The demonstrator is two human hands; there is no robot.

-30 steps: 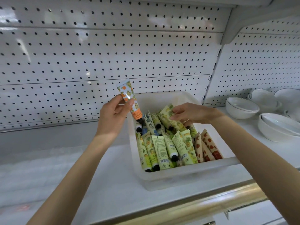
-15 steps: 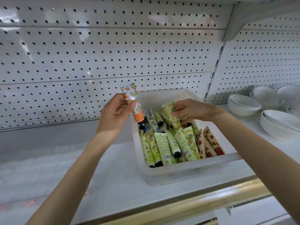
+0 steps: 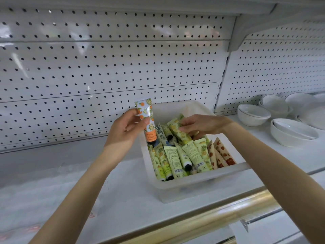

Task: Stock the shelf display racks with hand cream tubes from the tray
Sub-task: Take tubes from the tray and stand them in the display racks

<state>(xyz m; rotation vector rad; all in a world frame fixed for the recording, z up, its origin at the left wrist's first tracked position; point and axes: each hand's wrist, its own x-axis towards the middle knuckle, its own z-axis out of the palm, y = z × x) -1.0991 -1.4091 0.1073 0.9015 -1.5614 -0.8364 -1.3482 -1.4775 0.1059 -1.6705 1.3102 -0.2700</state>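
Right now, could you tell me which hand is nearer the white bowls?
Right. The right hand, gripping a yellow tube in the tray, is left of the bowls; the left hand, holding an orange tube, is farther left.

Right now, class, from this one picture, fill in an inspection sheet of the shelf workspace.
Surface: white shelf, gold rail along its front edge.
Job's things: translucent tray on the shelf, holding many hand cream tubes.
Clutter: white bowls stacked right of the tray.
Hands: left hand holds an orange tube upright, cap down, at the tray's left edge; right hand pinches a yellow-green tube in the tray.
Cables: nothing seen.
Surroundings: white pegboard back panels.
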